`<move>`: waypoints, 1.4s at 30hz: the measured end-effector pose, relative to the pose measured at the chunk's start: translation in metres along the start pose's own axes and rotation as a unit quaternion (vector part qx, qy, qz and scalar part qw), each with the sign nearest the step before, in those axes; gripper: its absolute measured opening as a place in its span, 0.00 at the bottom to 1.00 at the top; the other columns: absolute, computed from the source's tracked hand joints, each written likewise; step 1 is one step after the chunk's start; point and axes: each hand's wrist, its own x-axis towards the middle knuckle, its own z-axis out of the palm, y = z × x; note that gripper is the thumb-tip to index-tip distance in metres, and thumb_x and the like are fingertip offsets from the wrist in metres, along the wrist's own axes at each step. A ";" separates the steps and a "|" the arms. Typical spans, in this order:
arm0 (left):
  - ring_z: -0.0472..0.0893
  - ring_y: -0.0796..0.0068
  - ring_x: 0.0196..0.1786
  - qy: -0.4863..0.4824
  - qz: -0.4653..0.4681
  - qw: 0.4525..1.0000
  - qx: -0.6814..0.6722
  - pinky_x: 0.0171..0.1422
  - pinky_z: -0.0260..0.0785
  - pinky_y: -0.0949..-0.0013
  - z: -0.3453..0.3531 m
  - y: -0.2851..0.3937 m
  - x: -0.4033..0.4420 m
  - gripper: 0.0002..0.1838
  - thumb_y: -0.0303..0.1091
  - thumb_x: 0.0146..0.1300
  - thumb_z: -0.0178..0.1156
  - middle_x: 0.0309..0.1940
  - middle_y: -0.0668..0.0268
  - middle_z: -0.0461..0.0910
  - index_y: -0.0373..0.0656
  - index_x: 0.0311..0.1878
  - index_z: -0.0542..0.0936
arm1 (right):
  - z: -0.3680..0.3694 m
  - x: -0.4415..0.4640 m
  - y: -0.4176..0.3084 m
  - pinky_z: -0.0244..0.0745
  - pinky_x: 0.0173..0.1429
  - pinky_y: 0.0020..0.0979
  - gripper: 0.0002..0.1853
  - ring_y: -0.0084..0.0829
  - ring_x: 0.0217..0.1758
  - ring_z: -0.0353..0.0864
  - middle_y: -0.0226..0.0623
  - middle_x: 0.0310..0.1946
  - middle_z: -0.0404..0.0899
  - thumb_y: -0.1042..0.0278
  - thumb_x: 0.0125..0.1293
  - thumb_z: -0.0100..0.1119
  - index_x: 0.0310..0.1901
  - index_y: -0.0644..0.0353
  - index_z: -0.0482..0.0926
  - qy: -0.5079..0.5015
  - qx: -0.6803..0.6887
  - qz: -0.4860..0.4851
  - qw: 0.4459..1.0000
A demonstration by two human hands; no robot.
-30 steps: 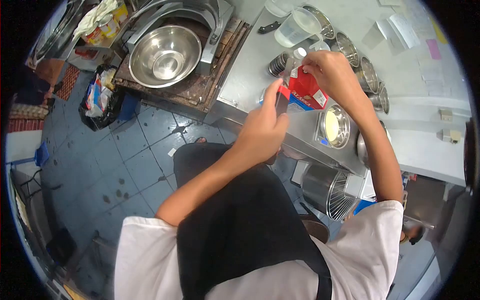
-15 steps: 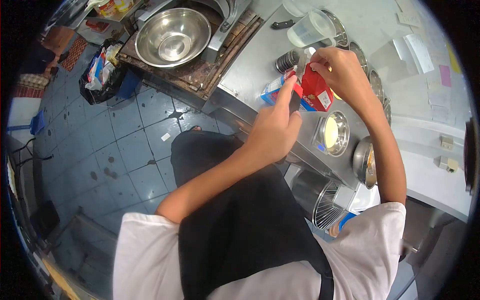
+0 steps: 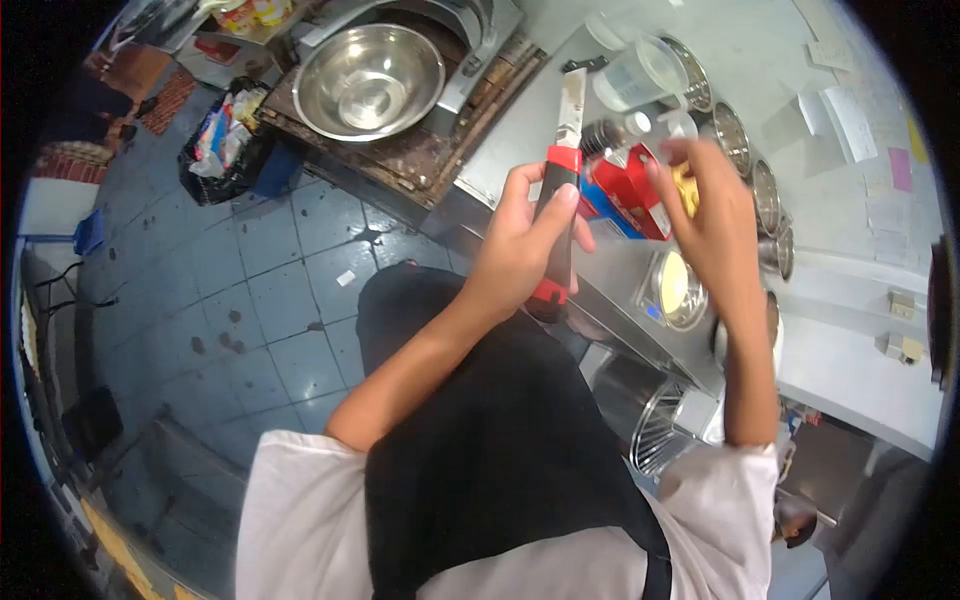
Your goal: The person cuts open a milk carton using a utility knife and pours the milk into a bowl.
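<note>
Left hand closed – right hand half-open

Bare counter strip free ahead of my left fingers. Carton blocks the way across to my right fingers. Bottle and jug ahead; metal bowls farther right.

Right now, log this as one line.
left hand: gripping utility knife, blade exposed | right hand: near red-blue carton, contact unclear | carton: on counter
</note>
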 end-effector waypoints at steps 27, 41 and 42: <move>0.77 0.70 0.52 -0.024 -0.015 0.988 -0.153 0.57 0.69 0.68 -0.010 0.034 -0.015 0.32 0.56 0.74 0.34 0.50 0.56 0.76 0.38 0.67 0.63 | 0.072 -0.023 -0.124 0.76 0.49 0.38 0.28 0.46 0.45 0.81 0.46 0.44 0.79 0.72 0.48 0.64 0.55 0.61 0.73 0.156 0.344 0.169 0.910; 0.77 0.71 0.49 -0.018 -0.016 0.990 -0.138 0.55 0.71 0.69 -0.013 0.024 -0.011 0.31 0.56 0.74 0.34 0.48 0.55 0.77 0.38 0.63 0.66 | 0.084 -0.034 -0.126 0.75 0.45 0.36 0.20 0.42 0.40 0.81 0.46 0.39 0.78 0.70 0.52 0.63 0.48 0.62 0.74 0.131 0.331 0.253 0.900; 0.77 0.71 0.49 -0.019 -0.019 0.990 -0.139 0.55 0.71 0.69 -0.012 0.024 -0.011 0.31 0.56 0.74 0.34 0.48 0.55 0.77 0.38 0.63 0.66 | 0.085 -0.035 -0.125 0.75 0.45 0.36 0.20 0.42 0.40 0.81 0.45 0.39 0.78 0.70 0.53 0.63 0.48 0.62 0.74 0.128 0.330 0.259 0.899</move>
